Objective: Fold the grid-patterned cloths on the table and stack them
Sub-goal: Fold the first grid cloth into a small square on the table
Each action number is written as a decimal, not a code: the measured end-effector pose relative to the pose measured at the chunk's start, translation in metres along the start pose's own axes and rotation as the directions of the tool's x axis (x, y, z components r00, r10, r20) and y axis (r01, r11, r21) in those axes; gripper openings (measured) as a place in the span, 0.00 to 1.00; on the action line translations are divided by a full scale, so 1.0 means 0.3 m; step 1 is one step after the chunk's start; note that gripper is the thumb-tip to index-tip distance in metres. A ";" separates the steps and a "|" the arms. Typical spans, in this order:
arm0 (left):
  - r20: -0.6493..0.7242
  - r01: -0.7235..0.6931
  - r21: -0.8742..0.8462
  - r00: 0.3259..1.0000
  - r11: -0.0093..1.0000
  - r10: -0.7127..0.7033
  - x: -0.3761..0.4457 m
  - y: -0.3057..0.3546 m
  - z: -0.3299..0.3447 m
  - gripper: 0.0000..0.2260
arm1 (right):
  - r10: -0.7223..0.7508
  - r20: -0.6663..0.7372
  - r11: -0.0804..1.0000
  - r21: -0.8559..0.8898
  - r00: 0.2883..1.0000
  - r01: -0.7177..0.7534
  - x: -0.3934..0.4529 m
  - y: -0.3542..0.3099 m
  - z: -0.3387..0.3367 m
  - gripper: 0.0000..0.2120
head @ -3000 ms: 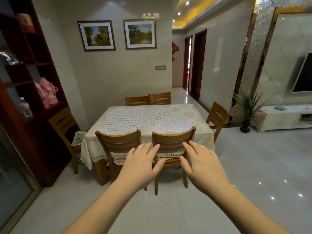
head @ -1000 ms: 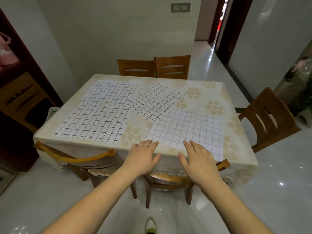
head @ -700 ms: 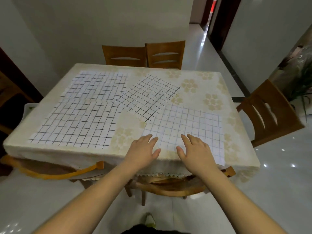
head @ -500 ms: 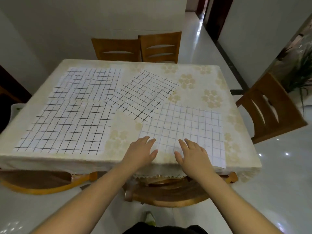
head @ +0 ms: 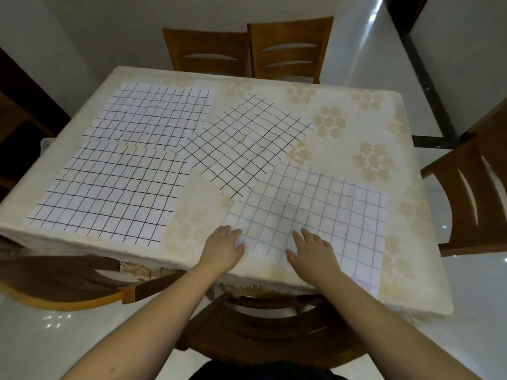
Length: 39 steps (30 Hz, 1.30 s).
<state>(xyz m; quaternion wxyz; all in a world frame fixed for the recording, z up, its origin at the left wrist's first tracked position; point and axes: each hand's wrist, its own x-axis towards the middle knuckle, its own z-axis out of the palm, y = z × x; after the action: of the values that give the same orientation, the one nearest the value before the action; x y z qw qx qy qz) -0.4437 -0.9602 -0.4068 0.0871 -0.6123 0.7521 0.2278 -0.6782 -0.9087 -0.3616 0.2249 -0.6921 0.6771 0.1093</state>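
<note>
Several white grid-patterned cloths lie flat on the table [head: 356,116] with its cream flowered cover. The near right cloth [head: 323,209] has pale blue lines. My left hand [head: 223,249] rests with straight fingers on its near left corner. My right hand [head: 312,252] lies flat on its near edge. A black-lined cloth [head: 109,187] sits near left, another [head: 156,113] far left, and a turned one [head: 244,141] in the middle.
Two wooden chairs [head: 247,53] stand at the far side, one chair [head: 472,193] at the right, and two chairs [head: 260,333] are pushed in at the near side below my arms. A dark cabinet is at the far left. The floor is glossy white tile.
I have come up to the table. Both hands moved forward from the table's near edge onto the near right cloth.
</note>
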 end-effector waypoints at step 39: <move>-0.203 -0.269 0.029 0.941 0.963 0.269 -0.061 0.414 0.039 0.29 | 0.058 0.017 0.694 0.718 0.998 -0.053 0.165 0.206 -0.091 0.24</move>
<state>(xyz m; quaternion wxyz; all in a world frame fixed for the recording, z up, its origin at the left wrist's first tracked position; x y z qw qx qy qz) -0.5606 -0.9207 -0.3804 -0.0227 -0.5239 0.8337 0.1729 -0.7405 -0.9641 -0.3705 0.4711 -0.5292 0.6875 -0.1591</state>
